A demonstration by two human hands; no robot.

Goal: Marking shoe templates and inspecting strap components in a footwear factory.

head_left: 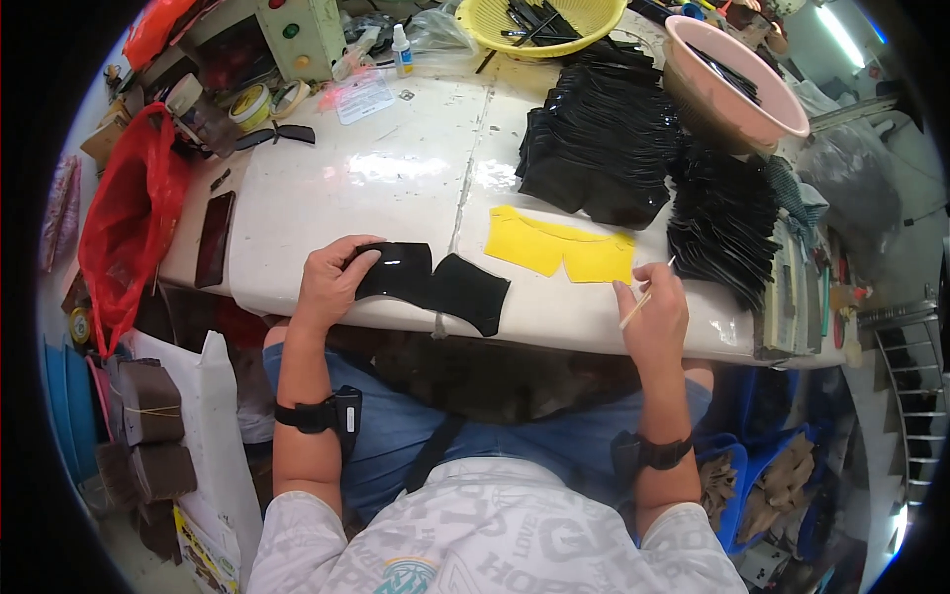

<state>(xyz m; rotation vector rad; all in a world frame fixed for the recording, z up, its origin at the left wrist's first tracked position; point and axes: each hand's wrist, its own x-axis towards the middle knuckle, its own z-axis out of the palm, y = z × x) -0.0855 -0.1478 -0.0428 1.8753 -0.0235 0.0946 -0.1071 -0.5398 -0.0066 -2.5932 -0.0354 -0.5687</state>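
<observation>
My left hand (332,281) pinches the left end of a glossy black panel (450,289), thumb on top. The panel lies at the table's near edge and has a notch in its middle. On the right, my right hand (657,315) is closed around a thin pale stick (634,312). Its fingertips meet the lower right corner of a yellow notched template (560,245), similar in outline to the black panel and lying flat beyond it. Whether those fingertips also grip the template, I cannot tell.
Beyond the template rise stacks of black panels (601,139), with more (724,223) at the right. A yellow basket (594,45) and pink basin (683,59) stand behind. A dark phone (216,238) and red plastic bag (134,213) are left; a small spray bottle (402,51) stands far back.
</observation>
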